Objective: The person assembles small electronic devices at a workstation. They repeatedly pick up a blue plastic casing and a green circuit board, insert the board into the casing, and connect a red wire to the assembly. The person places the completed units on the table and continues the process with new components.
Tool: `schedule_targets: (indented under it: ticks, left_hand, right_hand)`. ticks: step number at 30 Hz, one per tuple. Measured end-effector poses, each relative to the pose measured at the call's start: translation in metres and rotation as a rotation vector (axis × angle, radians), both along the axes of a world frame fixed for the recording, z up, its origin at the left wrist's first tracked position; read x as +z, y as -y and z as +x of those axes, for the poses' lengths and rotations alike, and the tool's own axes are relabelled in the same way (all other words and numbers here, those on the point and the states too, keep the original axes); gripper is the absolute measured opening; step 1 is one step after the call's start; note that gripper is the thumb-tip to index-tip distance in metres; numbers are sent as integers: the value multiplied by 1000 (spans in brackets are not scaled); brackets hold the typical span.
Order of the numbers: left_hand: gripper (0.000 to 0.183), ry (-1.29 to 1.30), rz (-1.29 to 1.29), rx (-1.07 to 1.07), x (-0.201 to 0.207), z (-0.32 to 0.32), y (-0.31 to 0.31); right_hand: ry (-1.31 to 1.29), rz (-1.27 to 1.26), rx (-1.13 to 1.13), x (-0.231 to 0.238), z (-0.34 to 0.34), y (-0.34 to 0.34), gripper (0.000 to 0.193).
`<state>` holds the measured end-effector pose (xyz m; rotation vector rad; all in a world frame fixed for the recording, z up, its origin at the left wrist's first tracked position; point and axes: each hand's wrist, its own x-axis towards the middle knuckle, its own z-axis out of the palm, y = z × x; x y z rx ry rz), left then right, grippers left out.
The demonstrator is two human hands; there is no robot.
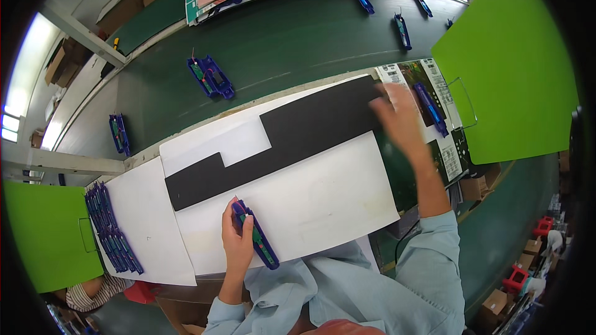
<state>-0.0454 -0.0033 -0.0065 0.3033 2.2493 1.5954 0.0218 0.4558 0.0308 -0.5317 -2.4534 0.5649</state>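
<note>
My left hand (238, 242) is closed around a slim blue plastic housing (257, 236) with a green circuit board inside, tilted over the white sheet (323, 192) near its front edge. My right hand (397, 111) reaches out to the right, fingers apart and slightly blurred, holding nothing that I can see. Its fingertips are by the right end of a black stepped board (316, 118) lying on the white sheet; whether they touch it I cannot tell. Just right of that hand, another blue housing (429, 108) lies on a printed card surface (444, 87).
Beyond the sheet runs a green conveyor belt (285, 43) with several open blue housings (211, 77) on it. Rows of blue housings (112, 229) lie at the left. Bright green panels (509, 68) stand on both sides. A person's striped sleeve (87, 298) shows at lower left.
</note>
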Motion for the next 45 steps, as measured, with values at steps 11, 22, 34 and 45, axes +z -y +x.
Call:
schedule_targets:
  ticks: [11, 22, 34, 45]
  left_hand:
    - [48, -326, -143, -4, -1, -7, -14]
    - [39, -472, -190, 10, 0, 10, -28]
    - [54, -782, -370, -60, 18, -86, -17]
    - [65, -684, -403, -132, -20, -93, -8]
  right_hand:
    - [348, -458, -228, -23, 100, -43, 57]
    - [552, -560, 530, 7, 29, 255, 87]
    - [149, -375, 649, -33, -173, 226, 21]
    - [486, -361, 741, -45, -219, 214, 28]
